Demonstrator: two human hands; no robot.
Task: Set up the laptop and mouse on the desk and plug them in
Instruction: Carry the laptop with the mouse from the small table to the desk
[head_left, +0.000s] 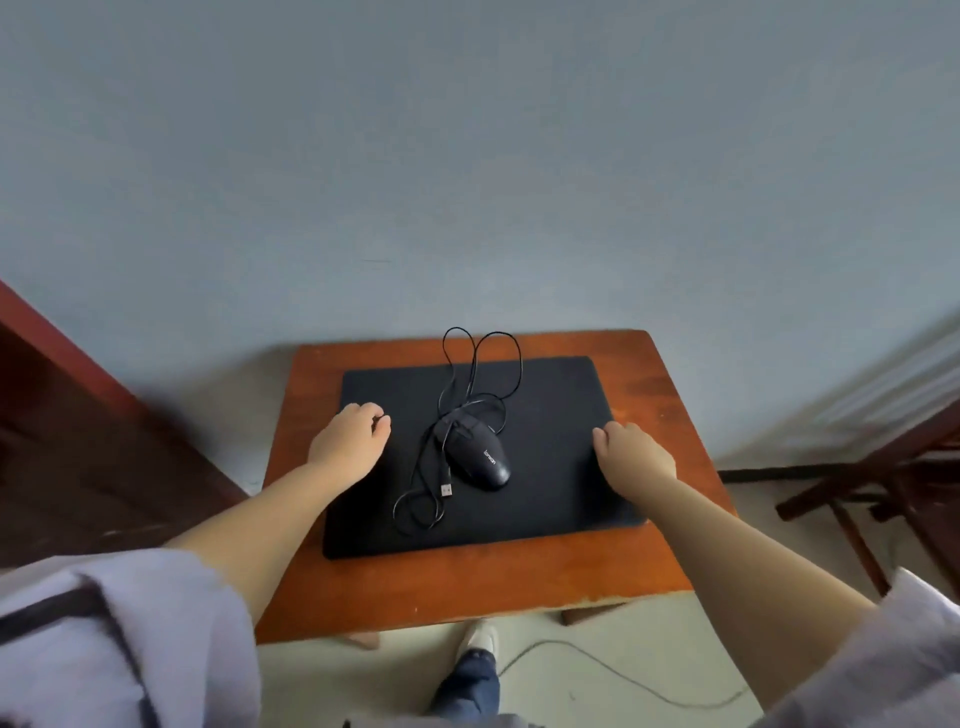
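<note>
A closed black laptop (545, 405) lies flat on a small reddish wooden desk (467, 587). On its lid rests a black wired mouse (480, 457); its thin cable (470, 364) loops toward the back, and the USB plug (447, 489) lies loose left of the mouse. My left hand (350, 441) hovers over the lid's left part with fingers curled in, nothing in them. My right hand (634, 457) is at the laptop's right edge. Its thumb lies on the lid, and its fingers are hidden past the edge.
The desk stands against a pale blue wall. Dark wooden furniture (78, 441) stands at the left, and a wooden chair frame (857, 488) at the right. A thin cord (623, 675) runs across the floor near my foot (480, 639).
</note>
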